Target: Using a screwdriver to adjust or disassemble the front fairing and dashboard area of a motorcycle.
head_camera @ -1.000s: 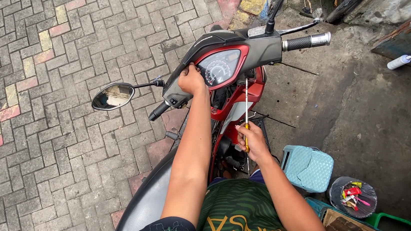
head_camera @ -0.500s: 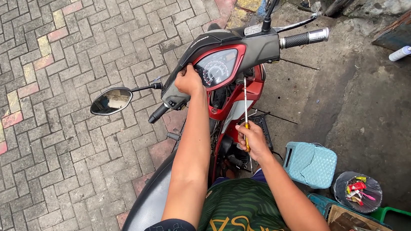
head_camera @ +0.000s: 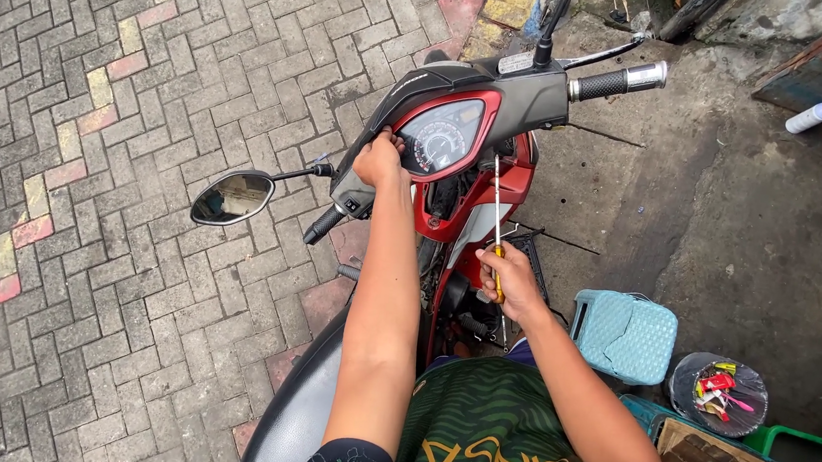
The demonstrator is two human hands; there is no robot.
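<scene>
Screwdriver [head_camera: 496, 224] tip hidden, right hand [head_camera: 512, 283] gripping

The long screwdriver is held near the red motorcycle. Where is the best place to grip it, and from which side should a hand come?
Probably the yellow handle at the lower end of the screwdriver. The thin metal shaft points up toward the speedometer, so a hand should come from below, on the rider's right side. The right hand already wraps the handle this way, while the left hand rests on the handlebar cover.
</scene>
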